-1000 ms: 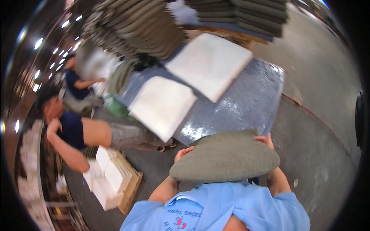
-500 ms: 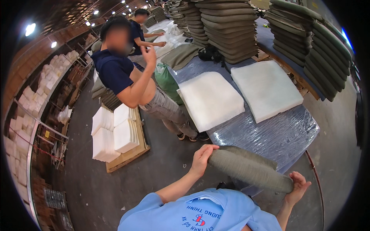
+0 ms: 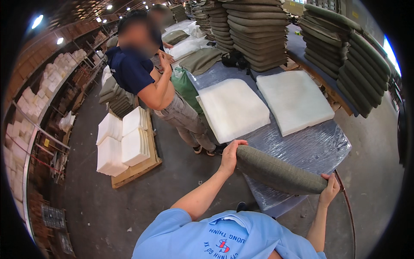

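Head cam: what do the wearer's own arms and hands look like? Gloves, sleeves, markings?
Both forearms are bare, and the left hand and right hand wear no gloves. No watch, ring or band shows. The only clothing in view is a light blue short-sleeved shirt with a small red and blue emblem and dark printed lettering; its sleeves end above the elbows.

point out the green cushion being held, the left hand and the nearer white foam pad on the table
green cushion (image 3: 278, 172), head view, middle of its fabric edge
left hand (image 3: 230, 156), head view, back of the hand
nearer white foam pad (image 3: 233, 108), head view, centre of its top face
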Available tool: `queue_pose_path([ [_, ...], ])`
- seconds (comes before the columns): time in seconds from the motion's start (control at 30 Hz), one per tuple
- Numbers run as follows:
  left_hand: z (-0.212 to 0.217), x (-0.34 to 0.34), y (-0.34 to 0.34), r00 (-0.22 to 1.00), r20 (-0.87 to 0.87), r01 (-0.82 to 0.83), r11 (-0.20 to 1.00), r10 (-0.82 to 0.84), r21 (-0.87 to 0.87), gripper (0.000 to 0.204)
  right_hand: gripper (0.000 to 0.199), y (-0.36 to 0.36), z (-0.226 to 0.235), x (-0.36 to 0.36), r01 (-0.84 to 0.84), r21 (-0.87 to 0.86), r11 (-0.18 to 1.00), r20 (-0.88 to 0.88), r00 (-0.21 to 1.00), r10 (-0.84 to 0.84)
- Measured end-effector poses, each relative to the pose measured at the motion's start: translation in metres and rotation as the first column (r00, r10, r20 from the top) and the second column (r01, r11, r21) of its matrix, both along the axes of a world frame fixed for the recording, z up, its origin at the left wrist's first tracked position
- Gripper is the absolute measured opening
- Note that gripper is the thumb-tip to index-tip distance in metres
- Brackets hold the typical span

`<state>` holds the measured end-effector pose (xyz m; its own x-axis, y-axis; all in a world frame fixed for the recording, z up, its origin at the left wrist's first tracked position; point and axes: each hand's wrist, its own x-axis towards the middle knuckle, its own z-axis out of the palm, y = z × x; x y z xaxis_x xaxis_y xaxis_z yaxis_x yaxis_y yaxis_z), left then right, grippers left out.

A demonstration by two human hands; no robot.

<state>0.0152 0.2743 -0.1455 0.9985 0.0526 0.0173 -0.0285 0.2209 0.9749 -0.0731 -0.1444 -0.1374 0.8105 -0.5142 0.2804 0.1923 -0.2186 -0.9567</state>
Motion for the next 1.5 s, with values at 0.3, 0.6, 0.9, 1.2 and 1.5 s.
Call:
queue_pose_path([
  [0.3, 0.015, -0.011, -0.032, 0.997, 0.075, 0.007, 0.991, -0.017, 0.137, 0.046, 0.051, -0.034, -0.006, 0.013, 0.034, 0.142, 0.989, -0.019, 0.999, -0.032],
  [0.6, 0.006, -0.01, -0.022, 0.993, -0.063, -0.101, 0.995, 0.099, -0.021, 0.038, 0.05, -0.033, -0.016, 0.033, -0.004, 0.084, 0.996, -0.025, 1.0, 0.006],
  [0.9, 0.007, -0.019, -0.026, 0.997, -0.043, -0.064, 0.984, 0.058, -0.165, 0.045, 0.05, -0.039, -0.008, 0.025, 0.019, 0.241, 0.97, -0.054, 0.999, -0.006],
  [1.2, 0.03, -0.054, -0.033, 0.986, 0.083, 0.158, 0.974, -0.146, -0.162, 0.048, 0.049, -0.061, -0.006, 0.011, 0.035, 0.427, 0.904, -0.033, 0.999, -0.023],
  [1.5, 0.038, -0.068, -0.033, 0.965, 0.16, 0.217, 0.976, -0.21, -0.031, 0.05, 0.049, -0.059, -0.007, -0.003, 0.056, 0.4, 0.915, -0.053, 0.998, -0.038],
])
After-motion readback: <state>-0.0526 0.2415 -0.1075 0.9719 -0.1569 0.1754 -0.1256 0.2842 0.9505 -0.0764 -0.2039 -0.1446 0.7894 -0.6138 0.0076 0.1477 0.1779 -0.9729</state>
